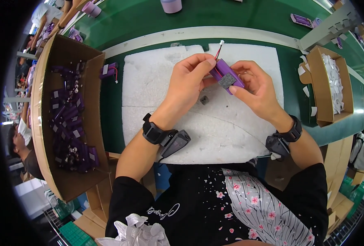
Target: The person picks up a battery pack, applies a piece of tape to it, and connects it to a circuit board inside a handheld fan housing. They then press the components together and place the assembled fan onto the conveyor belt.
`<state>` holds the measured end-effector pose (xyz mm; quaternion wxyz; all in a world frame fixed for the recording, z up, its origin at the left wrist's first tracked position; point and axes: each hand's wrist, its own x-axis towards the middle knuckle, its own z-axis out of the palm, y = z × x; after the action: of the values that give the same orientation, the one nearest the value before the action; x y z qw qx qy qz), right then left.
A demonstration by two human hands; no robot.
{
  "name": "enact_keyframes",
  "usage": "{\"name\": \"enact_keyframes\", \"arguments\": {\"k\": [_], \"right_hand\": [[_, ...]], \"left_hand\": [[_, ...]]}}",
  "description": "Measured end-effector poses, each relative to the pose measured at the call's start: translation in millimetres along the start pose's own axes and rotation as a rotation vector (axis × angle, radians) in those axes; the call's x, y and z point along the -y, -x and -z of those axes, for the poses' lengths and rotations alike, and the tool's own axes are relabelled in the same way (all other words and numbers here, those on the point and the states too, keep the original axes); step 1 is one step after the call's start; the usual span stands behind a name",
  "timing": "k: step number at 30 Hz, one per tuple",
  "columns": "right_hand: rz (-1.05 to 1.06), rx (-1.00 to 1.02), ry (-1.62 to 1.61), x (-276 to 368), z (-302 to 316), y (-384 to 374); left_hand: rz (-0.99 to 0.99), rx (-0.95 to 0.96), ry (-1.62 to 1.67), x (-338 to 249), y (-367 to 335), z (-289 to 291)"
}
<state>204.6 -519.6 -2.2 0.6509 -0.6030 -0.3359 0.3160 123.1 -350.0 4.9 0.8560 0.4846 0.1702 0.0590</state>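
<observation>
A purple battery pack (221, 68) is held up between my two hands over the white foam sheet (157, 78). On its side sits a grey foam pad (227, 81). Red and black wires with a white connector (221, 42) rise from its upper end. My left hand (193, 74) pinches that upper end with thumb and forefinger, close to the wires. My right hand (253, 87) grips the lower end, its thumb beside the grey pad. A small dark grey scrap (204, 99) lies on the foam sheet below the pack.
At left stands a cardboard box (98, 74) holding many purple battery packs; another pack (109, 70) lies beside it. To the right, a smaller cardboard box (327, 119) contains white pieces. A white rail (161, 37) crosses behind the foam on the green table. Other people are at both sides.
</observation>
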Motion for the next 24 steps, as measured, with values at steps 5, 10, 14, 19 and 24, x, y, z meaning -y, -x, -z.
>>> {"name": "enact_keyframes", "arguments": {"k": [5,10,14,19,24], "right_hand": [[-0.016,0.018,0.047,3.1,0.4,3.9],[0.007,0.030,0.051,2.2,-0.9,5.8],[0.013,0.013,0.037,4.0,-0.1,3.9],[0.034,-0.007,0.007,3.1,-3.0,5.4],[-0.019,-0.024,-0.012,1.2,-0.1,4.5]], "left_hand": [[-0.002,0.005,-0.022,5.0,-1.5,1.2],[-0.021,0.017,0.021,3.6,0.0,-0.3],[-0.018,0.020,0.021,2.1,-1.1,-1.2],[-0.017,0.023,-0.021,1.6,0.3,-1.5],[-0.010,0.037,-0.083,-0.8,1.1,-4.0]]}}
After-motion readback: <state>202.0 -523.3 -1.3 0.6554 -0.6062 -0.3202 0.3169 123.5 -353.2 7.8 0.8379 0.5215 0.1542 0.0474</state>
